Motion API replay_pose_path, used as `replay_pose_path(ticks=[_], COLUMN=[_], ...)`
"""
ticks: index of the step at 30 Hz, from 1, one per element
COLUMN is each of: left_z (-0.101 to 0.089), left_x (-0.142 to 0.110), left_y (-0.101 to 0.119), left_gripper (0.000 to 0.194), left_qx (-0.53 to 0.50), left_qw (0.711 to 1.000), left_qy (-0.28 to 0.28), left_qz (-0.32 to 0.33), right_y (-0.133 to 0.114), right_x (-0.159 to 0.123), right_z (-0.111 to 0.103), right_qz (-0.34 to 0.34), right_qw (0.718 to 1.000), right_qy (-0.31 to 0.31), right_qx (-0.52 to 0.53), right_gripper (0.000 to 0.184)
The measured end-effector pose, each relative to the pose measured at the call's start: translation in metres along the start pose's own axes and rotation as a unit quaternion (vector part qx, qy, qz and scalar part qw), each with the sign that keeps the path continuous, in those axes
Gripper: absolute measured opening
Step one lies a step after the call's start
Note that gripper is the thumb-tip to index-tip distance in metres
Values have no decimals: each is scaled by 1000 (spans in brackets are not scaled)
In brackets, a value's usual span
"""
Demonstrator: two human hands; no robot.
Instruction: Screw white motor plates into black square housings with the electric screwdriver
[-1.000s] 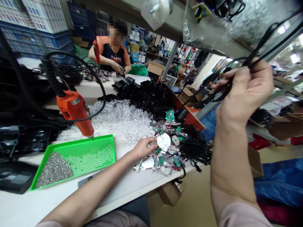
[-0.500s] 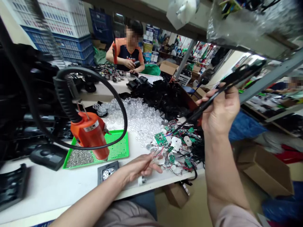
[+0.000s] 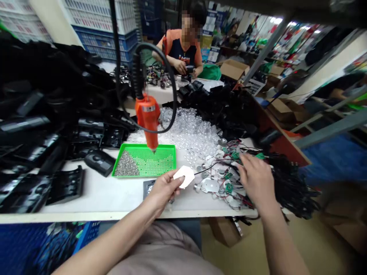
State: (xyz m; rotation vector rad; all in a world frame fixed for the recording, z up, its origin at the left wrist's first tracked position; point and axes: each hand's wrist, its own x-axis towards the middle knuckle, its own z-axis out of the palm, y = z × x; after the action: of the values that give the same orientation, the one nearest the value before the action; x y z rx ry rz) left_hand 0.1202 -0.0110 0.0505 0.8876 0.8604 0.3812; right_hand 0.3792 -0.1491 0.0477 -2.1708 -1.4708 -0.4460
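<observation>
My left hand (image 3: 166,187) pinches a white flat plate (image 3: 185,176) with cut corners between thumb and fingers, above the table's front. A thin black cable runs from near the plate toward the heap on the right. My right hand (image 3: 256,179) is over the heap of green circuit boards (image 3: 228,188), white plates and wires, its thumb apart from its fingers. Whether it touches the wires I cannot tell. Below my left hand lies a dark square fixture (image 3: 146,188), partly covered by that hand.
An orange electric screwdriver (image 3: 149,122) hangs above a green tray (image 3: 174,162) of small screws. Clear plastic lenses (image 3: 190,130) are heaped behind. Black housings (image 3: 100,162) lie left, black cables (image 3: 289,187) right. A person (image 3: 183,49) works across the table.
My right hand has come down from holding up black cables to the heap, without them. My left hand now holds up the white plate. The view has turned and shifted.
</observation>
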Motion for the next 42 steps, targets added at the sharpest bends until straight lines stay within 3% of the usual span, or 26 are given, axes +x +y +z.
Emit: replay_pose_path(ticks=[2,4,7,9,12,16,18,20,23,25,28,31,32,37,42], left_z=[-3,-6,-10,-12,-15,-20,-27,-38,-59,-71,-80,-81,-81,-83,-95], left_x=[2,3,2,-1,-7,-11,-12,-13,-14,-15,-16,-19,-21,-35,-54], left_y=[3,4,4,3,-1,-11,-14,-14,-13,-14,-20,-26,-26,-19,-5], left_gripper=[57,58,63,66,67,69,62,46,27,28,36,47,49,45,34], left_qx=[-9,-14,-22,-27,-28,-16,6,51,153,230,303,307,305,301,279], left_qw=[1000,999,999,999,999,1000,1000,996,979,965,945,943,943,943,947], left_qy=[17,22,14,12,17,14,16,27,36,23,-11,-54,-65,-87,-104], left_qz=[14,21,21,19,23,13,20,64,127,126,119,117,114,113,122], right_y=[-54,-105,-156,-172,-183,-190,-188,-179,-161,-153,-154,-162,-164,-168,-182], right_x=[-26,-49,-66,-65,-61,-61,-61,-61,-63,-65,-70,-72,-72,-64,-55], right_z=[6,19,49,68,85,86,77,62,39,32,38,54,59,62,48], right_qz=[-65,-74,36,105,133,157,145,93,12,-5,21,70,73,-39,-172], right_qw=[990,953,907,856,778,742,761,818,908,935,915,864,860,912,917], right_qy=[-45,-170,-250,-281,-319,-359,-369,-356,-261,-174,-116,-138,-142,-127,-152], right_qx=[118,239,337,422,525,544,513,441,326,309,386,478,485,387,326], right_gripper=[20,17,24,18,7,11,10,13,29,33,31,29,29,26,35])
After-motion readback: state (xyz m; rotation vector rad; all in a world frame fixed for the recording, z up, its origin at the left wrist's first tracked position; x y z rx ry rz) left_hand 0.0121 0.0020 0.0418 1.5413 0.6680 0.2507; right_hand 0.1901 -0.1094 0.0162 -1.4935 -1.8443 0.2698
